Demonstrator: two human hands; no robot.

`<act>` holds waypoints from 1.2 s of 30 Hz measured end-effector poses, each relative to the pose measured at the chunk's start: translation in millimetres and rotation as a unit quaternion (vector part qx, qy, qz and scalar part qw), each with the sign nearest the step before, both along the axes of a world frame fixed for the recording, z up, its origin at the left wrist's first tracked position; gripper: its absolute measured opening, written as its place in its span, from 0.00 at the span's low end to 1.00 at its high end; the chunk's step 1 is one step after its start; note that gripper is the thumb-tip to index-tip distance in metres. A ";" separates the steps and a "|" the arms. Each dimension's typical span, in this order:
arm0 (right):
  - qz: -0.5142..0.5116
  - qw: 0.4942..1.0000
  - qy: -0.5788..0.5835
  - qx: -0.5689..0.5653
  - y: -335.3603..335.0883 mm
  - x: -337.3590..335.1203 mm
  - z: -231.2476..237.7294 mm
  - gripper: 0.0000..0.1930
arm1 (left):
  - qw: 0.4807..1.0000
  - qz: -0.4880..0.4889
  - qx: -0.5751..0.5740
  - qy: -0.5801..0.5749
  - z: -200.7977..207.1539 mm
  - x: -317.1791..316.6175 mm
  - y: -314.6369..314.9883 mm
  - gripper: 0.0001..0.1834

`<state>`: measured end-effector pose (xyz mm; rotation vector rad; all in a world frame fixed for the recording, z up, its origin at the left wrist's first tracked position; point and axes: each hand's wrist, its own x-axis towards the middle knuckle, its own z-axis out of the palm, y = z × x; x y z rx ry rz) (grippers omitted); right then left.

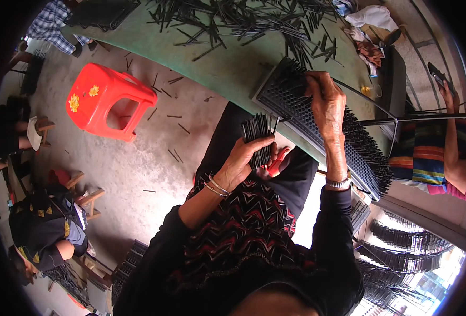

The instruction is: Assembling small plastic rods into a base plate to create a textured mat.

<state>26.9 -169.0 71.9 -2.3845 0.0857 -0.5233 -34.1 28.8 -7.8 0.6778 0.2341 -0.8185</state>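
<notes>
My left hand [237,164] is wrapped round a bundle of thin black sticks [256,131], held upright above my lap. One or two of the sticks lean out from the bundle beside my thumb. My right hand [328,105] is pinched over a long black rack [300,120] full of small holes; its fingertips are turned down among the sticks, so what they hold is hidden. Dense rows of black sticks [362,134] stand in the rack's far side, while holes along its near side are bare. The rack lies slanted across the edge of the green table [191,66].
Loose black sticks [254,21] are heaped on the table, with more scattered over the floor. A red plastic stool [93,105] stands at the left. Metal rods [367,102] cross beyond the rack. Seated people [48,229] are at the left; another person [443,137] holds a phone at the right.
</notes>
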 end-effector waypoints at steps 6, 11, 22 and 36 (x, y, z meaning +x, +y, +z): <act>0.014 1.000 0.016 0.017 -1.5 3.0 5.8 0.06 | 1.000 0.002 0.029 -0.008 3.2 -0.7 -3.3 0.07; 0.066 0.998 0.006 -0.002 1.8 2.4 12.9 0.06 | 0.999 0.001 0.032 -0.013 2.8 -0.5 -3.1 0.07; 0.073 0.995 -0.028 -0.065 -0.7 7.4 11.1 0.07 | 0.999 -0.025 0.028 -0.015 15.9 1.6 -6.3 0.06; 0.095 0.992 -0.014 -0.088 -2.9 11.0 -2.0 0.08 | 1.000 -0.024 0.015 -0.009 -3.8 2.9 -5.8 0.07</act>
